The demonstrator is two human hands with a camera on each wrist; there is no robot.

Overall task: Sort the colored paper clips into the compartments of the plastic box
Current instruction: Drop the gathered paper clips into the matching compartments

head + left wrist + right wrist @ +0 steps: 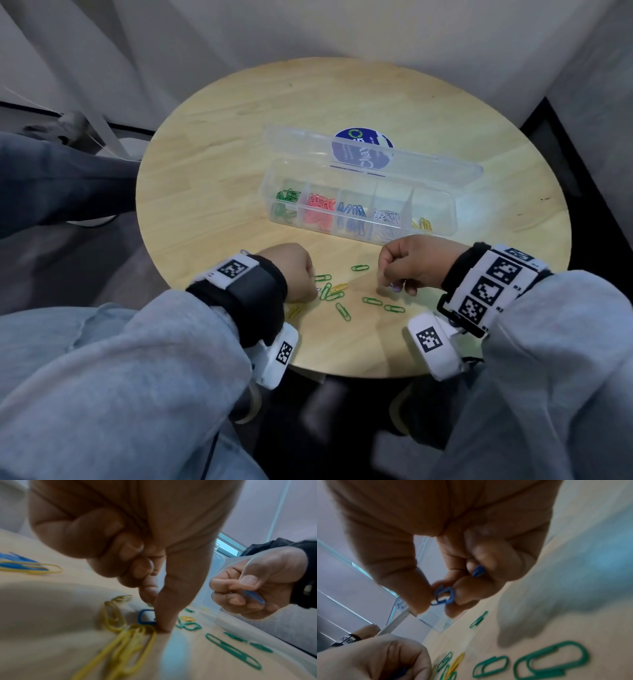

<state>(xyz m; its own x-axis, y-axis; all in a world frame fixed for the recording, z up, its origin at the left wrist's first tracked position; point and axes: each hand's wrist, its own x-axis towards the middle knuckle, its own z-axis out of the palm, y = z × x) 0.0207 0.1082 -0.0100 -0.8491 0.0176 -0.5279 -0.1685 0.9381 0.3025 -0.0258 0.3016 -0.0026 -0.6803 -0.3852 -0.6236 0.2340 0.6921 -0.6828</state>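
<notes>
The clear plastic box point(442, 219) lies open mid-table, its compartments holding green, red, blue, white and yellow clips from left to right. Loose green clips point(372, 301) and yellow clips point(339, 287) lie between my hands at the near edge. My left hand point(296, 270) is curled, with thumb and forefinger down on a blue clip point(145, 616) lying on the table beside yellow clips point(120, 639). Just above the table, my right hand point(394, 284) pinches a blue clip point(444, 596) between thumb and forefinger. A second blue clip point(478, 570) sticks out of its curled fingers.
The round wooden table point(239, 120) has bare wood behind and beside the box. The box lid point(428, 164) with a blue round sticker stands open at the back. More blue and yellow clips point(25, 566) lie left of my left hand. A person's legs are at the far left.
</notes>
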